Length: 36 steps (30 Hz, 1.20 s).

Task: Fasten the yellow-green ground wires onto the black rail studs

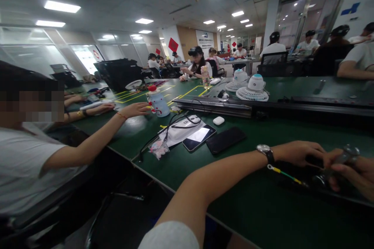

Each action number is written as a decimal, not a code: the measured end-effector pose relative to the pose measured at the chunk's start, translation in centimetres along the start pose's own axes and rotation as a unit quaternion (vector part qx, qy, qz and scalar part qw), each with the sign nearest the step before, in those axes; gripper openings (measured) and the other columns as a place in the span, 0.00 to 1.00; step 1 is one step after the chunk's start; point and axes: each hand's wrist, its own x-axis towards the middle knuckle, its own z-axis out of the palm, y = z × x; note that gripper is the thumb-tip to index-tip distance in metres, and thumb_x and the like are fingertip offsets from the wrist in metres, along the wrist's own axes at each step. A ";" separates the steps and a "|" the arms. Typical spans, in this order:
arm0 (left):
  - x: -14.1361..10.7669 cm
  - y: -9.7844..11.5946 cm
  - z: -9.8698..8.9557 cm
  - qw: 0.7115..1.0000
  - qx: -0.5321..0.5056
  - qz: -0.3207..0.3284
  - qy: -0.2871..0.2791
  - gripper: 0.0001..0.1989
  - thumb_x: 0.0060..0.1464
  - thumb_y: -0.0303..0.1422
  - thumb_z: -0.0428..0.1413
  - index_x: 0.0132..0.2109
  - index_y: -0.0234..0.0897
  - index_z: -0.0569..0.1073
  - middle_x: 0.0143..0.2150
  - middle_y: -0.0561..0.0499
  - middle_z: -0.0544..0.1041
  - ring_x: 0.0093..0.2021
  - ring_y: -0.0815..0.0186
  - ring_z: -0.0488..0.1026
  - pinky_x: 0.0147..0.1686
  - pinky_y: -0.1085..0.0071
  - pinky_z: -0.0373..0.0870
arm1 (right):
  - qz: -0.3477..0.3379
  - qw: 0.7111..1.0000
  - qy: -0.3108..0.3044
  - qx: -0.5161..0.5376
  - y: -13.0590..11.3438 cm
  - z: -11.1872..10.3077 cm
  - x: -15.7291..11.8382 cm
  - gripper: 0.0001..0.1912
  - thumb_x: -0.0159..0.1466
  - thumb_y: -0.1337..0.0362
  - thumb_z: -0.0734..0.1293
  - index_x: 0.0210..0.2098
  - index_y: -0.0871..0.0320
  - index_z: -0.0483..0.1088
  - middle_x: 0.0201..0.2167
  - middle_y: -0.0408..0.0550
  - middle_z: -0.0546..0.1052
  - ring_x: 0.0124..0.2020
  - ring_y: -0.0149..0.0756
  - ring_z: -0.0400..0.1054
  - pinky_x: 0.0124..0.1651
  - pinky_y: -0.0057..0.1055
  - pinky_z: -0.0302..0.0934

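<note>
My left hand (302, 153), with a watch on its wrist, reaches in from the bottom to the right part of the green table. Its fingers are curled down over a dark part, which I cannot make out. At the right edge, my right hand (358, 173) is closed around a grey, shiny tool-like object (346, 155); its kind is unclear. The two hands meet close together, partly hiding what lies between them. Below my left wrist, a green-and-yellow wire (283, 175) with a ring terminal sticks out from the dark area under the hands.
Two phones (226, 140), a white earbud case (218, 120), a white box with a black cable (184, 128) and a blue bottle (159, 103) stand left of my hands. Long dark rails (216, 107) and white fans (253, 88) lie beyond. A co-worker's hand (136, 109) nears the bottle.
</note>
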 end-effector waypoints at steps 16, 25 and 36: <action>-1.7 2.5 -2.5 0.999 0.036 0.002 0.013 0.04 0.60 0.28 0.63 0.43 0.36 0.79 0.53 0.45 0.76 0.56 0.62 0.70 0.60 0.63 0.62 | -0.023 0.999 -0.032 -0.028 -6.4 -2.0 1.5 0.20 0.75 0.52 0.54 0.35 0.54 0.69 0.24 0.43 0.76 0.27 0.39 0.73 0.36 0.35 0.65; -2.0 2.7 -2.5 0.997 0.063 0.038 0.010 0.08 0.60 0.28 0.62 0.47 0.36 0.78 0.54 0.45 0.77 0.57 0.63 0.71 0.60 0.66 0.62 | -0.057 0.993 -0.061 -0.079 -5.8 -1.7 0.5 0.08 0.69 0.55 0.66 0.38 0.52 0.72 0.33 0.42 0.78 0.33 0.39 0.75 0.39 0.33 0.65; -2.6 2.9 -2.5 0.994 0.110 -0.021 0.006 0.07 0.61 0.28 0.62 0.46 0.39 0.79 0.46 0.50 0.80 0.48 0.65 0.72 0.52 0.68 0.65 | -0.055 0.996 -0.056 -0.038 -6.0 -0.5 0.6 0.13 0.72 0.52 0.63 0.38 0.53 0.73 0.31 0.43 0.79 0.32 0.39 0.75 0.38 0.33 0.67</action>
